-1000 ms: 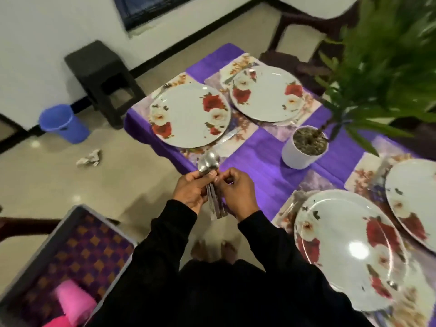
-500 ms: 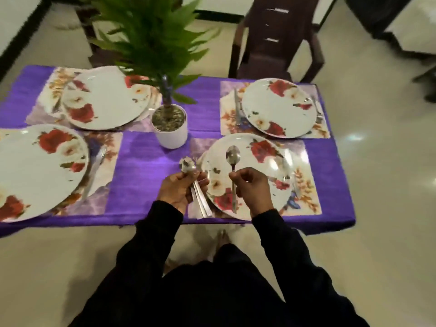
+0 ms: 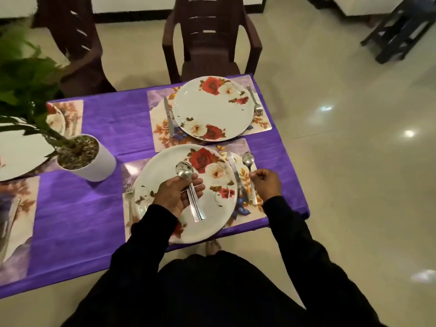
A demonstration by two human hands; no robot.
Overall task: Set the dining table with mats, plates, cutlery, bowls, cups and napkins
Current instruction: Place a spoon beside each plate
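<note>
The head view looks down on a table (image 3: 77,208) under a purple cloth. At the near place a floral plate (image 3: 165,182) sits on a mat (image 3: 250,213). The left hand (image 3: 175,197) hovers over this plate, palm up, fingers curled under a bundle of spoons (image 3: 188,185); the bowls stick out past the fingertips and the handles run back across the palm towards the wrist.

The right hand (image 3: 266,184) is at the right edge of the mat, its fingers pinched on the handle of one spoon (image 3: 249,171). That spoon lies on the mat just right of a knife (image 3: 236,175), bowl pointing away from the person. I cannot tell whether it rests fully on the mat. A fork (image 3: 129,199) lies on the mat's left side, close against the plate.

Across the table a second plate (image 3: 212,109) sits on its own mat (image 3: 262,123), with a second knife (image 3: 168,119) to its left and a second fork (image 3: 256,102) to its right. A brown chair (image 3: 210,36) stands behind that place.

To the left a white pot (image 3: 94,161) with a green plant (image 3: 26,86) stands on the cloth. Beyond it, parts of two more plates show on mats at the frame's left edge. Black sleeves cover both arms.
</note>
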